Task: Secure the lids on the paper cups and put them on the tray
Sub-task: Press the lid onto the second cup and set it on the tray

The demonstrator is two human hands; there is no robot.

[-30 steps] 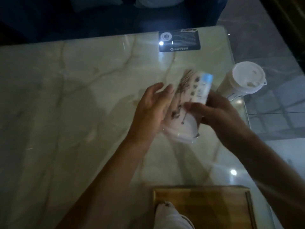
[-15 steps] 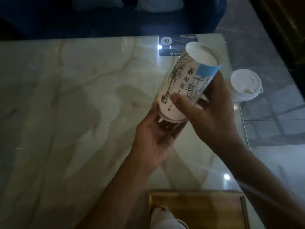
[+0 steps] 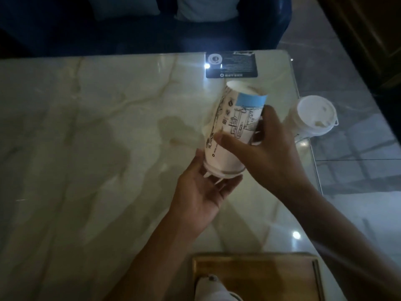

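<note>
A printed paper cup with a blue band is held upside down and tilted above the marble table, its base pointing away from me. My right hand grips its side with thumb and fingers curled round it. My left hand lies palm up under the lidded end, its fingers against the white lid. A second cup with a white lid stands at the table's right edge. The wooden tray sits at the near edge, and a third cup shows at its near-left corner.
A dark card lies at the far edge of the marble table. A dark blue sofa stands beyond the table. Tiled floor runs along the right side.
The cup has been lifted and turned base-up. My left hand moved from the cup's side to under its lid. Over the last half second little has moved.
</note>
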